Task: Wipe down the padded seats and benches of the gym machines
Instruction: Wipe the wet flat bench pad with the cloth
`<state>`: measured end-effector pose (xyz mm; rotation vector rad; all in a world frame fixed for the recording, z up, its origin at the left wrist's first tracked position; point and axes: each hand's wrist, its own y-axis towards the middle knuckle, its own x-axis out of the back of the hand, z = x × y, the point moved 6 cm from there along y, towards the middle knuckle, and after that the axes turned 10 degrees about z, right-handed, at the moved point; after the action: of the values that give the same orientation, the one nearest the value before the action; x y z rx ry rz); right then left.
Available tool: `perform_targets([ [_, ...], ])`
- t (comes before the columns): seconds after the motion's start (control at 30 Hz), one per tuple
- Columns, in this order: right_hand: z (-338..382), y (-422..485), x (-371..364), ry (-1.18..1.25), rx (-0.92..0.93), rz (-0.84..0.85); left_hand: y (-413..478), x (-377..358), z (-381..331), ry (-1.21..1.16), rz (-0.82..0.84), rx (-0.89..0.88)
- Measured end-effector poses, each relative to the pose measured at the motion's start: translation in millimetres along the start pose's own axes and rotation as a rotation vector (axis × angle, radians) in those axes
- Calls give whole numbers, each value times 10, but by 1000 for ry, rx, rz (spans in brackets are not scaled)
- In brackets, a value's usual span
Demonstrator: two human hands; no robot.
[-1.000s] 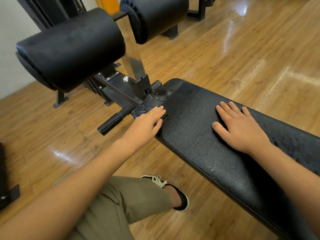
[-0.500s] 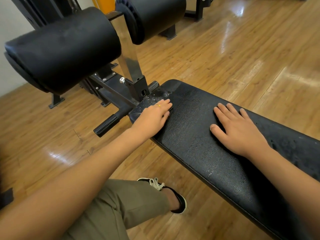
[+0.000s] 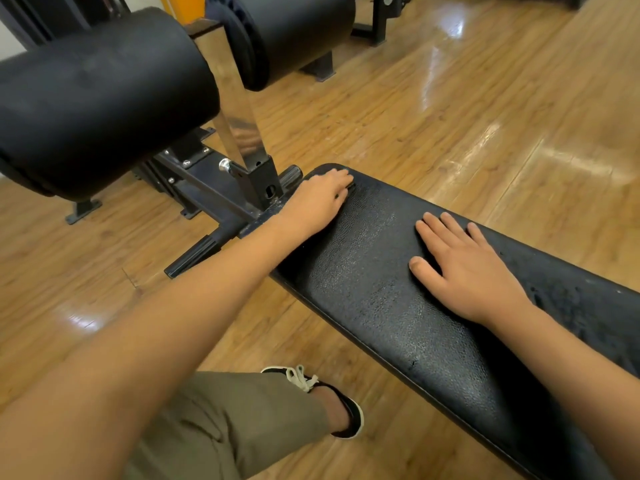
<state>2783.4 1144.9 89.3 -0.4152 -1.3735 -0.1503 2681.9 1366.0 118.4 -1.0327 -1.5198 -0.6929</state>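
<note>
2 hands rest on the black padded bench, which runs from centre toward 4 o'clock. Left hand, at its 11 o'clock end, fingers bent, probably wiping; whether it grasps anything cannot be told. Right hand lies flat and released, likely bracing.

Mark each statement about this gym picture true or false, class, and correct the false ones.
1. The right hand lies flat on the bench pad. True.
2. The nearest roller pad is black. True.
3. The left hand rests on that roller pad. False: it sits at the bench pad's far end, beside the metal post.
4. The floor is carpeted. False: it is glossy wooden boards.
5. The person is barefoot. False: a dark shoe with pale laces shows.
</note>
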Motion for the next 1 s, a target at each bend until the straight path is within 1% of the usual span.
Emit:
perform_targets([
  [0.13,-6,3,0,1,6,-11,-630,-54,200,-48,-29,-48],
  [0.27,4,0,2,0,9,-1,-1020,-90,331,-65,-26,-17],
  [0.53,11,-6,-4,-5,14,3,-763,-73,232,-108,-41,37],
  [0.73,19,-34,13,2,14,3,-1363,-143,455,-166,-78,91],
  [0.83,13,-29,9,9,14,-5,-1629,-219,512,-113,-113,163],
  [0.93,16,-24,12,13,17,-7,-1585,-229,422,-81,-172,181],
  [1.0,17,-17,14,7,16,-3,-1411,-210,376,-79,-168,162],
])
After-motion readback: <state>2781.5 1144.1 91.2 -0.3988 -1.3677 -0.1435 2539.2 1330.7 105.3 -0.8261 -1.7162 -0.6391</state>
